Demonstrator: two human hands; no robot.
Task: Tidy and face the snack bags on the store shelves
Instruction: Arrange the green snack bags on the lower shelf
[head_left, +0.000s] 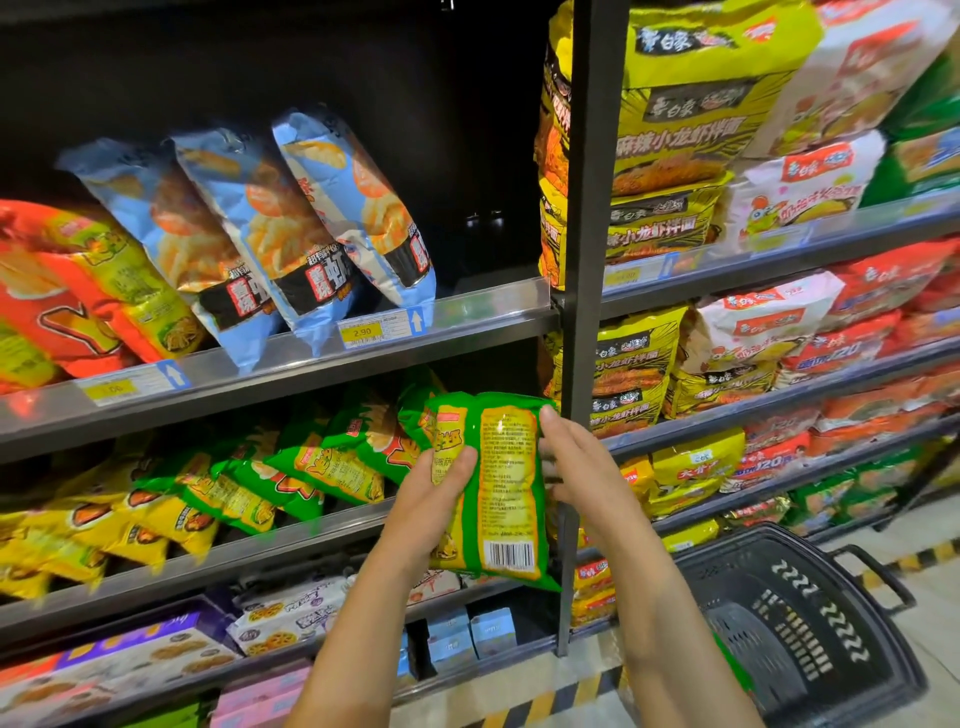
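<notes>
Green-and-yellow crinkly plastic snack bag (498, 483) held just left of the dark metal shelf upright (587, 260), barcode side outward. Gripped on one edge by the left hand (436, 493), on the other by the right hand (576, 462). Risks: shelving it back-out; knocking over the leaning row of green bags (332, 462) left of the upright when pushing in.

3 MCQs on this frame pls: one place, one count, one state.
1. Where is the black basket? A on the floor, lower right; B on a shelf; C in a hand.
2. How many blue bags show? A one; B three; C six.
3. The green bag is: A lying on a shelf; B held by left hand and right hand, back side out; C in the basket.
Key: 1A, it sits low at right; 2B, three lean in a row; 3B, both hands grip it, barcode visible.
</notes>
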